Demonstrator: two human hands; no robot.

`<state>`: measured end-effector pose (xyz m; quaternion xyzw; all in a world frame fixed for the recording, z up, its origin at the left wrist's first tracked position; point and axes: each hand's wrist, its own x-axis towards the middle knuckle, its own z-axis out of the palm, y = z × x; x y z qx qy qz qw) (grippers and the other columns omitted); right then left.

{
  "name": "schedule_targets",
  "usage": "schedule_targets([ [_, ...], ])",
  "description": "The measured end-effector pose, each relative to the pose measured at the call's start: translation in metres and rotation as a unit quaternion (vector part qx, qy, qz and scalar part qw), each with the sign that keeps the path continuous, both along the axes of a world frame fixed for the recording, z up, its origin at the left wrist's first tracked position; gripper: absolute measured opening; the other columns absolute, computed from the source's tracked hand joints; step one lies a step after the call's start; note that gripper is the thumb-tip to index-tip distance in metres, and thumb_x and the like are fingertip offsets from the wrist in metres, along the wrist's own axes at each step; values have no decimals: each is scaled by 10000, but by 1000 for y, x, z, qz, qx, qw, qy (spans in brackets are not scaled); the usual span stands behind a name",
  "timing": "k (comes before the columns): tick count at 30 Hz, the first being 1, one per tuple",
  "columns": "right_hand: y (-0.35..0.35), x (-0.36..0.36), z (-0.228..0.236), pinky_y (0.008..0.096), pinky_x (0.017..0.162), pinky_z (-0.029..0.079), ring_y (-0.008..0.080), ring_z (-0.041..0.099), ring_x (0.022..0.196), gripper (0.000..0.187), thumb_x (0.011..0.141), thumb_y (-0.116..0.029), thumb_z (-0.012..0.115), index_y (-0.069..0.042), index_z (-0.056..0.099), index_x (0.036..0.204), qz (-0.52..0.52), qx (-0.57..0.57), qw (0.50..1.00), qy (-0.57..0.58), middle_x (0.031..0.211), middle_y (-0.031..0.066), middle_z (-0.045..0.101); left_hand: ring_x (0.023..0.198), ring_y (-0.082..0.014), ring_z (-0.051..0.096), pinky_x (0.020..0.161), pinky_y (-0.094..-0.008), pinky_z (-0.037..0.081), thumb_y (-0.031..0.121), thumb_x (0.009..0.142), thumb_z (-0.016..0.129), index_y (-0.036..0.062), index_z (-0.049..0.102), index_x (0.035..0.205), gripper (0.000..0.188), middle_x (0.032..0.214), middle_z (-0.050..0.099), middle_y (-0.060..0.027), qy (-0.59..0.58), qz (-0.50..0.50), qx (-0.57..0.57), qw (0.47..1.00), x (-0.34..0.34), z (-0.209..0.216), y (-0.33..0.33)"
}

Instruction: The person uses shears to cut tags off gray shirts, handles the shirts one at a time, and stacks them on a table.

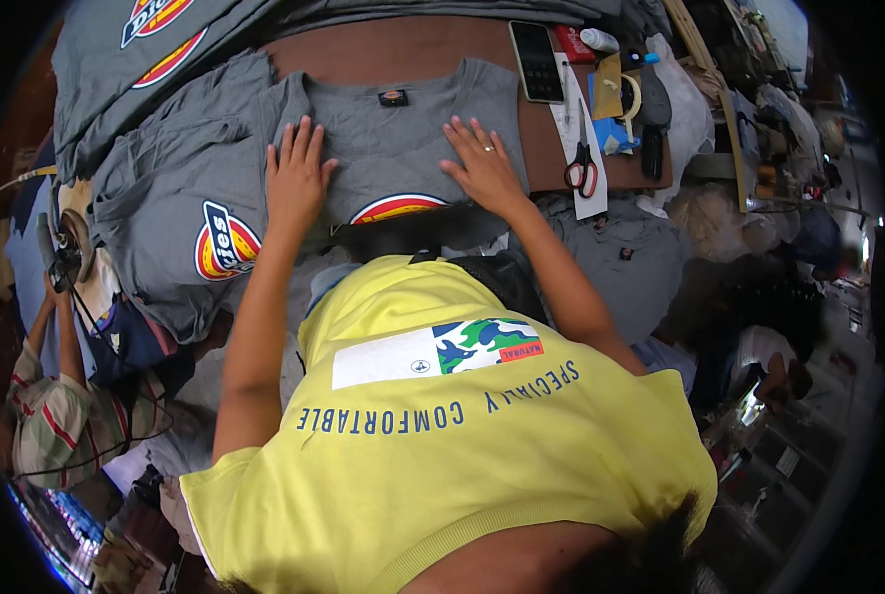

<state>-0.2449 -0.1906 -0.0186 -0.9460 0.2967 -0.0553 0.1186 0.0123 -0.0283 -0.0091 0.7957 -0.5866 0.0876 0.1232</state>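
A grey T-shirt [393,144] lies spread on the brown table in front of me, its neckline toward the far side. A small dark label shows inside the collar, and part of a red and yellow print appears at the near edge. My left hand [299,173] rests flat on the left side of the shirt, fingers stretched out. On the right side lies my right hand [484,163], fingers spread and a ring on one of them. Neither hand grips anything. More grey T-shirts [180,168] with the same kind of print lie heaped to the left.
Right of the shirt are a phone [536,61], red-handled scissors [582,170] on a white paper strip, and a tape roll [630,97]. Another grey shirt [616,262] sits low on the right. At far left a co-worker's hands [58,287] are near a dark machine.
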Motion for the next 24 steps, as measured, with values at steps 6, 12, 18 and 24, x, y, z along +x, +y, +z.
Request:
schedule_targets([
  [6, -63, 13, -31, 451, 1066, 166, 244, 194, 1340, 643, 860, -547, 387, -182, 290, 1381, -50, -95, 994, -32, 1446, 31, 245, 1239, -205, 359, 1030, -469, 216, 509, 854, 419, 161, 358, 1338, 599, 1338, 403, -20, -101, 11, 62, 993, 59, -12, -41],
  [12, -84, 18, -26, 438, 1063, 180, 222, 182, 1345, 637, 872, -540, 377, -206, 243, 1399, -3, -111, 994, -18, 1456, 8, 218, 1088, -249, 455, 891, -420, 335, 432, 850, 486, 131, 487, 1170, 439, 1169, 504, -64, -74, -5, -56, 996, 99, -8, -82],
  [18, -92, 19, -26, 423, 1070, 172, 209, 187, 1343, 619, 873, -542, 375, -227, 259, 1393, -2, -102, 995, -20, 1450, -7, 234, 772, -330, 605, 639, -412, 454, 497, 830, 487, 89, 522, 970, 433, 824, 628, -145, 177, 5, -5, 984, 134, 11, -108],
  [24, -93, 24, -22, 414, 1061, 195, 202, 204, 1338, 598, 865, -522, 411, -206, 323, 1365, -4, -96, 995, -19, 1436, -8, 270, 613, -336, 618, 515, -415, 464, 566, 808, 464, 60, 532, 922, 523, 633, 617, -140, -15, 32, 45, 998, 145, -8, -118],
])
